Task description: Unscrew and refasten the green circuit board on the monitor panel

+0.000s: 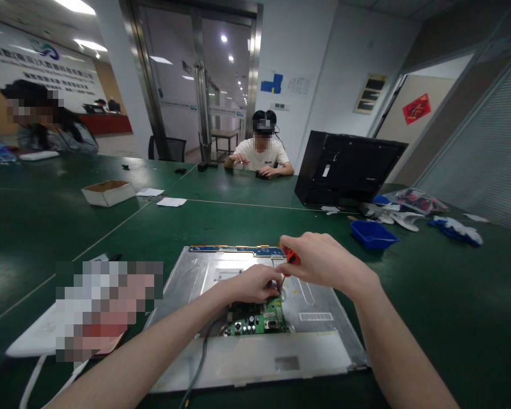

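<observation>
Red and black shows in the right hand (319, 258): it's closed around a screwdriver (293, 257), thumb and fingers wrapping the handle, shaft angled down. Over to the left hand (258, 282), fingers curled and bunched beside that shaft, at the upper edge of a green circuit board (262, 322); whether they pinch anything, I can't tell. Right wrist is bent and raised, forearm slanting up from the lower right; left forearm runs low from the lower left, palm down over the board. The screwdriver's tip is lost among the left fingertips, and that hand covers the board's upper part. The board sits on a silver metal panel (340, 326), a blue circuit strip (234, 250) along its far edge, grey cable (203, 355) crossing its near side. Panel's flat on the green table (447, 307). Left of it, pixelation masks a pale and pinkish item (106, 309). Farther out: blue tray (372, 236), black monitor (349, 167) and, across the table, a person in a white shirt (262, 152).
</observation>
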`<move>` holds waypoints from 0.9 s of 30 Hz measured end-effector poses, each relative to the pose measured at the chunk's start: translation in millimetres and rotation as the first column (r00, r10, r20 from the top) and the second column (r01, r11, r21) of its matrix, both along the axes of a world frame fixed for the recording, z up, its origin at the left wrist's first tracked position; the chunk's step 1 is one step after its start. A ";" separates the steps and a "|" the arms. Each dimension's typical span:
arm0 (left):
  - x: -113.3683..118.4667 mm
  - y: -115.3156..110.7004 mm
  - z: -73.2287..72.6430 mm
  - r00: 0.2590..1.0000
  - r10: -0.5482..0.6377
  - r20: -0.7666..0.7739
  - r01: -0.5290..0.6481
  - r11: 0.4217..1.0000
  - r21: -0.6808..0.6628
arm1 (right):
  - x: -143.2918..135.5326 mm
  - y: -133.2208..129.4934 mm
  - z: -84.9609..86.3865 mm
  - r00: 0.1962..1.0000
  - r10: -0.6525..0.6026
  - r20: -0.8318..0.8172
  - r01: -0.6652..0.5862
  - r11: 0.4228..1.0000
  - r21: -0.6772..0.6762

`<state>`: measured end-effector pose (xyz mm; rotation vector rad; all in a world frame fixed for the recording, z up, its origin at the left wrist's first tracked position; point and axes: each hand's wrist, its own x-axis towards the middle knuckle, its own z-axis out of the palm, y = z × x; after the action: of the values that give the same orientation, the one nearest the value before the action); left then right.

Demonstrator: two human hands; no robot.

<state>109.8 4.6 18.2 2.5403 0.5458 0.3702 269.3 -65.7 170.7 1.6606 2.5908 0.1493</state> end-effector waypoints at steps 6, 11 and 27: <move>0.2 -2.2 2.7 0.999 0.031 -0.037 -0.030 0.999 0.032 | 0.8 3.6 -2.5 1.000 0.002 0.031 -0.003 1.000 0.017; -0.1 -2.7 2.9 0.999 0.031 -0.033 -0.030 0.999 0.026 | 2.9 4.1 -4.2 1.000 0.011 0.021 -0.012 0.999 0.031; 0.5 -1.6 1.3 0.999 0.020 -0.027 -0.020 1.000 0.018 | 1.5 3.6 -2.0 0.999 0.043 -0.026 -0.044 0.999 -0.028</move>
<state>110.3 2.9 19.5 2.5621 0.5807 0.3496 270.7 -62.1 168.7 1.6081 2.6353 0.0937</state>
